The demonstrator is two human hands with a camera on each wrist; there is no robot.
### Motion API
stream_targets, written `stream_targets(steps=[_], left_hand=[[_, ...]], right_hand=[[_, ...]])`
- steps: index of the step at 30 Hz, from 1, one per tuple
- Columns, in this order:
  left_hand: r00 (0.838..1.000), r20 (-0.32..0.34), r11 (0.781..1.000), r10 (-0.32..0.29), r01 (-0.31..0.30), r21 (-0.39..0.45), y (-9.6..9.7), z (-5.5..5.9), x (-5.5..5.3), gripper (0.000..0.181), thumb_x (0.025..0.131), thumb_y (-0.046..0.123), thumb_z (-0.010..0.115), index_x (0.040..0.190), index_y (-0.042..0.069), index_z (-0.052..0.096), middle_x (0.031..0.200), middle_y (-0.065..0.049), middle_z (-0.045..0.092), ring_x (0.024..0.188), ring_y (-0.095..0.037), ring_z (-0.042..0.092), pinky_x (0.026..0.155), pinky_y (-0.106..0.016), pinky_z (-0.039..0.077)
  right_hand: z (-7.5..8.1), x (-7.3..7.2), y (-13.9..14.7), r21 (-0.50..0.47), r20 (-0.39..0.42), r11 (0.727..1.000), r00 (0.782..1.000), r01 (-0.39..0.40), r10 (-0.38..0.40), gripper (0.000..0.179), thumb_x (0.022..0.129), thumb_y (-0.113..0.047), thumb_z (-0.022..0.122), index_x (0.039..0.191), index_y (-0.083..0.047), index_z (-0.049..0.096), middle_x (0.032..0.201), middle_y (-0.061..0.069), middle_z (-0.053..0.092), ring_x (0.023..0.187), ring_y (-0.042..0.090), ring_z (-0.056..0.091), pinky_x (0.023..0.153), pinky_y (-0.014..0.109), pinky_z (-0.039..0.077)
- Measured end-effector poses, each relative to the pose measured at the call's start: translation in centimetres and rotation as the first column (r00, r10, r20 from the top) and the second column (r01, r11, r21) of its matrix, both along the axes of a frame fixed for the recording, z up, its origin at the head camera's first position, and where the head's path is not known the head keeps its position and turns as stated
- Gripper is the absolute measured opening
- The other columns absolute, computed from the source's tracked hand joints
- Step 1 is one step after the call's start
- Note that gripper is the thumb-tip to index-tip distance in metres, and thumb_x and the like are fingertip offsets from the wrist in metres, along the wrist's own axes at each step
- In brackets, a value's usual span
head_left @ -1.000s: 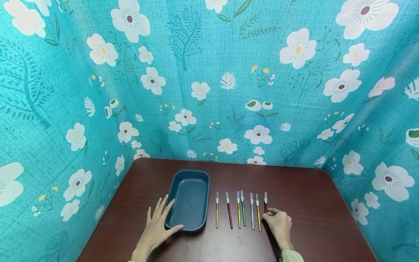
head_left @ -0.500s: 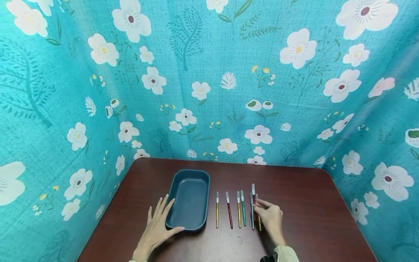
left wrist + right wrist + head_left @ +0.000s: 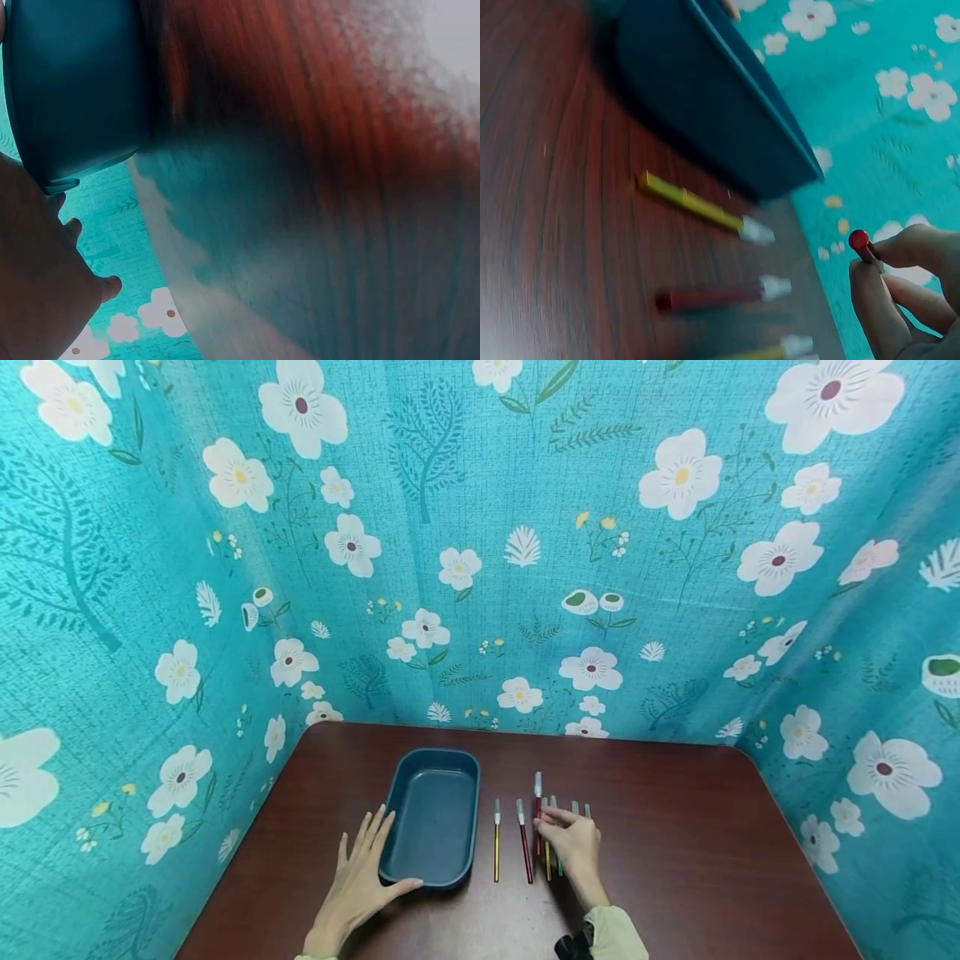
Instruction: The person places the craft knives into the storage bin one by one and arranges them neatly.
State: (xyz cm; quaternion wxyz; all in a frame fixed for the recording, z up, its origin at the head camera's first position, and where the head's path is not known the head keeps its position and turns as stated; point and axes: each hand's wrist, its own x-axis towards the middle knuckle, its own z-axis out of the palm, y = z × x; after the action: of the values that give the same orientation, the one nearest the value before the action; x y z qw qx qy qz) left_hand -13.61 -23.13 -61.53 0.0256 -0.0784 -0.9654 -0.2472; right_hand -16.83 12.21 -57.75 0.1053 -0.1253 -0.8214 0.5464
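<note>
A dark blue rectangular tray stands left of centre on the table. My left hand lies along its left side, fingers spread and straight at the rim, thumb at the front corner. In the left wrist view the tray wall rises beside that hand. My right hand pinches a red capped craft knife between thumb and fingertips, its clear cap pointing away. From the right wrist, the red butt end of this knife shows above the table.
A yellow craft knife and a dark red craft knife lie between tray and right hand. Several more, including a yellow one, lie partly hidden under that hand. A flowered teal curtain hangs behind the brown table.
My right hand has picked up the red craft knife from the right end of the row and carried it left over the others. My left hand and the tray stay put.
</note>
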Motion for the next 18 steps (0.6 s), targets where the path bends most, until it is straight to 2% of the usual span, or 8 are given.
stream_targets(steps=[5, 9, 12, 16, 18], left_hand=[[1.0, 0.013, 1.0, 0.012, -0.012, 0.008, 0.0, 0.0, -0.1, 0.126, 0.078, 0.078, 0.077, 0.169, 0.009, 0.024, 0.174, -0.015, 0.022, 0.158, -0.046, 0.02, 0.117, -0.081, 0.01], [1.0, 0.018, 1.0, 0.012, -0.012, 0.007, 0.1, -0.1, -0.2, 0.126, 0.078, 0.078, 0.077, 0.169, 0.008, 0.024, 0.174, -0.015, 0.023, 0.158, -0.046, 0.02, 0.116, -0.081, 0.01], [1.0, 0.015, 1.0, 0.008, -0.008, -0.003, 0.1, -0.1, -0.2, 0.127, 0.077, 0.079, 0.077, 0.169, 0.008, 0.025, 0.174, -0.015, 0.023, 0.158, -0.046, 0.02, 0.116, -0.082, 0.011], [1.0, 0.007, 1.0, 0.008, -0.008, -0.01, 0.1, -0.2, -0.2, 0.127, 0.077, 0.078, 0.078, 0.168, 0.007, 0.026, 0.174, -0.016, 0.024, 0.158, -0.045, 0.021, 0.116, -0.081, 0.012], [1.0, 0.004, 1.0, 0.01, -0.01, -0.019, 0.0, -0.2, -0.2, 0.127, 0.076, 0.078, 0.077, 0.168, 0.008, 0.026, 0.174, -0.016, 0.025, 0.158, -0.045, 0.022, 0.116, -0.081, 0.012]], right_hand=[[0.1, -0.5, -3.1, -0.083, -0.04, 0.995, 0.998, -0.06, 0.057, 0.024, 0.079, 0.0, 0.086, 0.102, 0.004, 0.083, 0.087, 0.013, 0.08, 0.076, 0.018, 0.077, 0.065, 0.016, 0.053], [0.1, -1.0, -5.3, -0.103, -0.057, 0.991, 0.995, -0.086, 0.08, 0.022, 0.079, 0.0, 0.087, 0.1, 0.005, 0.083, 0.085, 0.012, 0.08, 0.076, 0.018, 0.077, 0.064, 0.017, 0.054], [0.2, -1.3, -6.6, -0.169, -0.074, 0.978, 0.991, -0.122, 0.111, 0.022, 0.08, 0.005, 0.084, 0.101, 0.011, 0.08, 0.086, 0.018, 0.079, 0.077, 0.021, 0.078, 0.065, 0.017, 0.055], [0.3, -1.5, -8.2, -0.24, -0.07, 0.962, 0.991, -0.131, 0.117, 0.023, 0.08, 0.006, 0.083, 0.102, 0.012, 0.079, 0.087, 0.021, 0.078, 0.077, 0.02, 0.078, 0.065, 0.014, 0.055], [0.4, -1.6, -9.0, -0.228, -0.066, 0.965, 0.991, -0.13, 0.118, 0.022, 0.08, 0.004, 0.085, 0.101, 0.01, 0.081, 0.087, 0.019, 0.079, 0.077, 0.019, 0.078, 0.066, 0.015, 0.056]])
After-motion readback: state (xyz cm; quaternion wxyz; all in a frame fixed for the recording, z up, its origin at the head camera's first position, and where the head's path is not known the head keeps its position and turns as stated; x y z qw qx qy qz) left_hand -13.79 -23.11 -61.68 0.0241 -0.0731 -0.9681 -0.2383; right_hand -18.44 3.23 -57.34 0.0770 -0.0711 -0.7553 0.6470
